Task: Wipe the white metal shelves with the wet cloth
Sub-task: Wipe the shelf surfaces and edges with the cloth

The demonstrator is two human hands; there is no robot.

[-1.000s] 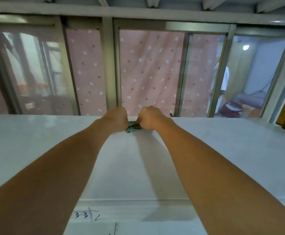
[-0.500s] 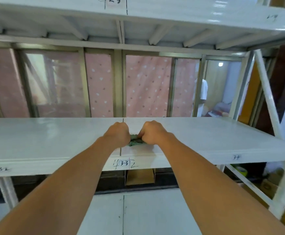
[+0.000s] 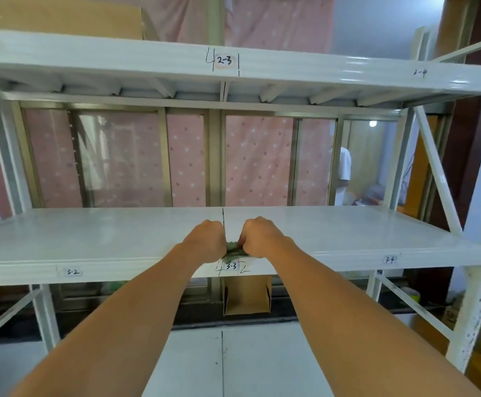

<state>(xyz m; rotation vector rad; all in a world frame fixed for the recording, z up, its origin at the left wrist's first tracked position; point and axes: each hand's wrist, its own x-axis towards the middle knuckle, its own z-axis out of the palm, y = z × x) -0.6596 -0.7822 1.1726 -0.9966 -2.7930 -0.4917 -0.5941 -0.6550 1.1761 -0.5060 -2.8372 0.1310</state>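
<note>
A white metal rack fills the view. Its middle shelf (image 3: 348,233) carries labels 3-2, 3-3 and 3-4 on the front lip. A bunched green cloth (image 3: 234,251) lies at that shelf's front edge, just above the 3-3 label. My left hand (image 3: 206,242) and my right hand (image 3: 259,237) are both fisted on the cloth, side by side, knuckles facing away from me. Only a small part of the cloth shows between the fists. Above runs the upper shelf (image 3: 119,63), and a lower shelf (image 3: 233,365) sits beneath my forearms.
A cardboard box (image 3: 62,17) rests on the upper shelf at left. A brown paper bag (image 3: 247,296) stands behind the lower shelf. A diagonal brace and white upright (image 3: 474,308) close the right side. Behind the rack are windows with pink dotted curtains and a person (image 3: 343,170) in white.
Both hands have drawn the cloth from the back of the middle shelf to its front edge. The view has pulled back, so the upper and lower shelves show.
</note>
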